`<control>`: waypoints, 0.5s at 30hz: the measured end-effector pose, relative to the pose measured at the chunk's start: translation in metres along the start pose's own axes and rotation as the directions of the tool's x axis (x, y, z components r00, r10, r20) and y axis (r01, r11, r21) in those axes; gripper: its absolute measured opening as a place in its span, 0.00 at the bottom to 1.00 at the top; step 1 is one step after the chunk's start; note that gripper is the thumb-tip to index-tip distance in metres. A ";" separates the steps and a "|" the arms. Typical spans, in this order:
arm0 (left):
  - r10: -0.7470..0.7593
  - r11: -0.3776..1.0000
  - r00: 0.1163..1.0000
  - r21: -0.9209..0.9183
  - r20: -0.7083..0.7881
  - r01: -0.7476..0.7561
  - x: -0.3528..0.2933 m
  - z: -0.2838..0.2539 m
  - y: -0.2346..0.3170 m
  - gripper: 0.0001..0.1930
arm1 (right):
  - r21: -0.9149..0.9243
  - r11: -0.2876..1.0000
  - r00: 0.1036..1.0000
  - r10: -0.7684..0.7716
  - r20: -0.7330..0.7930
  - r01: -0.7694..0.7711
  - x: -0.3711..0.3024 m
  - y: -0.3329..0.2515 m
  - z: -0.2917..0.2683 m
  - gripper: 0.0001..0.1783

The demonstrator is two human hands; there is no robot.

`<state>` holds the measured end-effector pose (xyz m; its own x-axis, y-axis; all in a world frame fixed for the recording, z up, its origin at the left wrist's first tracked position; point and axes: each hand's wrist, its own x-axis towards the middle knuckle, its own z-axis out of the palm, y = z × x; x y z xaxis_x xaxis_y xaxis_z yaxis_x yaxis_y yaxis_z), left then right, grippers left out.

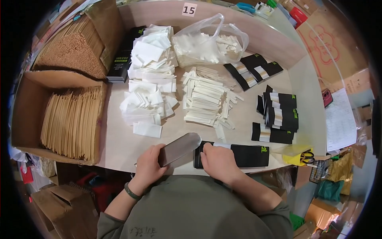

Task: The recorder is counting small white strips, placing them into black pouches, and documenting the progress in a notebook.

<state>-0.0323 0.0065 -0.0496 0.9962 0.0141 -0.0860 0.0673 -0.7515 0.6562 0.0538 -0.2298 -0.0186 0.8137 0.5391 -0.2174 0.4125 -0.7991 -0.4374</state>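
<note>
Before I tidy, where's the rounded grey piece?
Lower centre of the head view: the grey piece is in the left hand, beside the front black packet.

1. The left hand (148, 164) and the right hand (219, 161) are bare, all the way to the fingers (205, 160).
2. A thin, dark green-grey band (131, 192) goes around the left wrist (138, 185), a bit behind the left fingers.
3. The shirt (199, 207) is a dull grey-green, and it sits behind the fingers of both hands.
4. The left sleeve (112, 226) and the right sleeve (274, 219) are short and grey-green too, well back from the fingers.
5. A small, dark, squiggly mark (143, 230) is on the shirt, far behind the left fingers.
</note>
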 end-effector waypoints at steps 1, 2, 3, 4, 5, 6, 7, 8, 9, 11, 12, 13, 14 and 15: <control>0.009 1.000 1.000 -0.002 0.003 -0.009 -0.001 -0.001 -0.002 0.31 | -0.002 1.000 1.000 0.008 -0.006 -0.008 0.001 -0.001 -0.001 0.18; 0.019 0.999 1.000 0.042 0.023 -0.020 -0.003 -0.002 -0.005 0.33 | 0.007 0.999 0.998 0.035 0.056 -0.035 0.004 -0.004 -0.003 0.16; 0.031 0.996 0.999 0.083 0.038 -0.034 -0.002 -0.002 -0.007 0.35 | 0.010 0.998 0.992 0.062 0.114 -0.063 0.007 -0.004 -0.006 0.15; 0.045 0.996 0.998 0.080 0.036 -0.048 -0.003 -0.001 -0.009 0.35 | 0.004 0.998 0.992 0.069 0.102 -0.070 0.008 -0.005 -0.006 0.15; 0.041 0.997 0.999 0.060 0.033 -0.043 -0.004 -0.001 -0.011 0.35 | -0.015 0.999 0.995 0.047 0.086 -0.046 0.007 -0.006 -0.004 0.15; 0.033 0.998 0.999 0.044 0.028 -0.034 -0.006 -0.001 -0.011 0.35 | -0.032 0.999 0.997 0.020 0.071 -0.018 0.006 -0.010 -0.002 0.16; 0.042 0.998 0.999 0.047 0.022 -0.043 -0.007 -0.001 -0.010 0.35 | -0.023 0.999 0.996 0.047 0.073 -0.045 0.006 -0.014 -0.002 0.15; 0.053 0.998 0.998 0.022 0.033 -0.054 -0.008 -0.001 -0.008 0.36 | -0.025 0.999 0.997 0.044 0.061 -0.043 0.005 -0.012 -0.001 0.15; 0.067 0.998 0.997 -0.003 0.044 -0.067 -0.007 -0.002 -0.008 0.36 | 0.008 0.999 0.999 0.031 0.040 -0.031 0.006 -0.008 0.002 0.14; 0.081 0.995 0.991 0.054 0.104 -0.087 -0.012 -0.005 -0.009 0.37 | 0.108 0.989 0.995 0.097 0.015 -0.098 0.008 -0.006 0.001 0.11; 0.083 0.989 0.982 0.103 0.170 -0.102 -0.011 -0.008 -0.011 0.38 | 0.105 0.990 0.996 0.093 -0.005 -0.092 0.010 -0.006 0.002 0.11; 0.139 0.976 0.974 0.144 0.177 -0.165 -0.013 -0.013 -0.012 0.37 | 0.084 0.991 0.994 0.110 -0.011 -0.108 0.010 -0.006 0.007 0.11; 0.148 0.973 0.975 0.151 0.163 -0.173 -0.007 -0.016 -0.010 0.37 | 0.063 0.990 0.992 0.126 -0.018 -0.125 0.011 -0.007 0.012 0.12; 0.186 0.968 0.967 0.137 0.175 -0.211 -0.001 -0.019 -0.005 0.36 | 0.114 0.990 0.994 0.087 -0.067 -0.079 0.011 -0.008 0.016 0.12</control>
<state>-0.0324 0.0224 -0.0386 0.9658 -0.2422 -0.0923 -0.1531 -0.8205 0.5507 0.0528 -0.2132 -0.0319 0.8721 0.4485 -0.1957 0.2978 -0.8037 -0.5152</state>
